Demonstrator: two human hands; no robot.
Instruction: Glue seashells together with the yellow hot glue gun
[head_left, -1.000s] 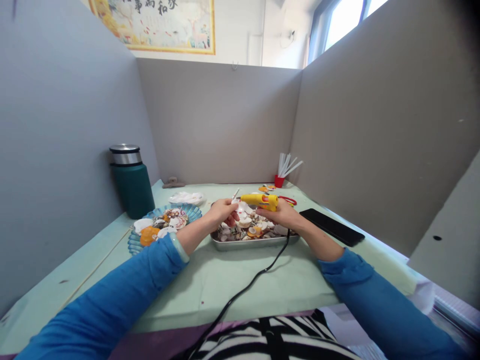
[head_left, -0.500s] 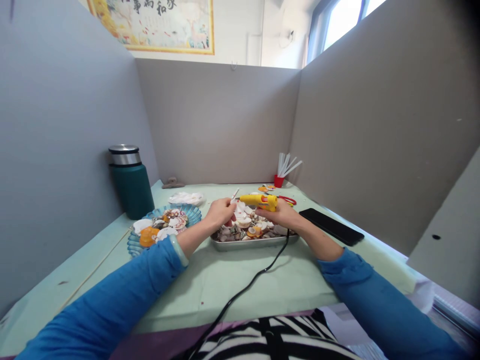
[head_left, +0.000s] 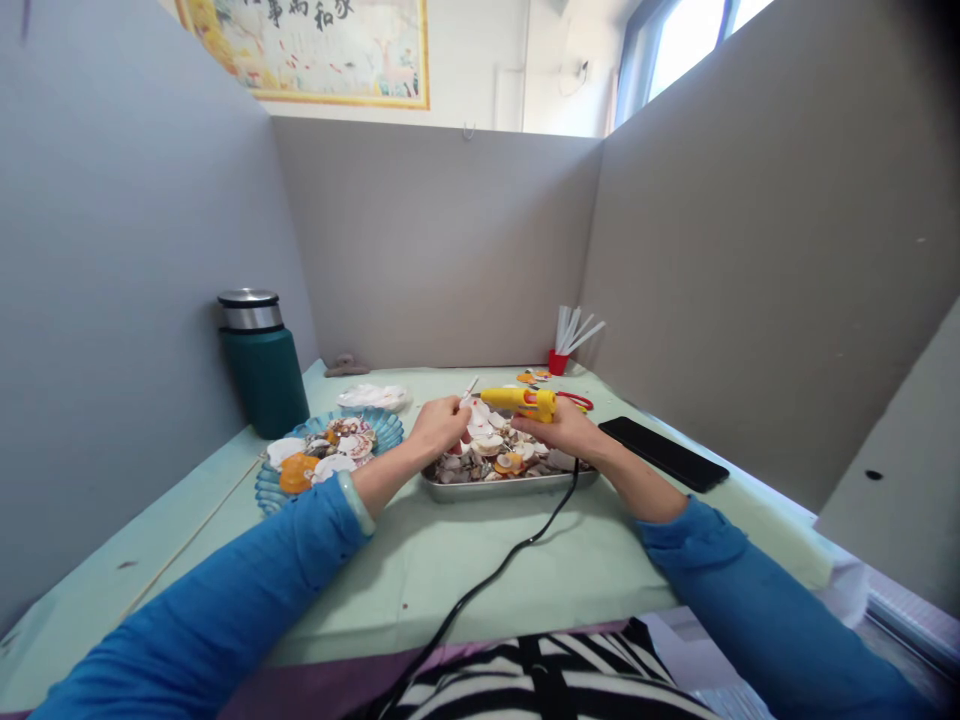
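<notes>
My right hand (head_left: 559, 428) is closed round a yellow glue gun (head_left: 519, 400), whose nozzle points left over a metal tray (head_left: 510, 484) full of seashells. Its black cord (head_left: 480, 590) runs back toward me. My left hand (head_left: 444, 424) is pinched on a small white piece (head_left: 469, 390) held just in front of the nozzle, above the tray's left end. What exactly that piece is I cannot make out.
A blue glass plate (head_left: 270, 484) with shells lies left of the tray, and a green flask (head_left: 262, 364) stands behind it. A black phone (head_left: 663, 453) lies at the right. A red cup of glue sticks (head_left: 564, 345), red scissors (head_left: 577, 400) and grey partition walls close the back.
Nearly nothing has moved. My left hand shifted slightly up and closer to the glue gun's nozzle.
</notes>
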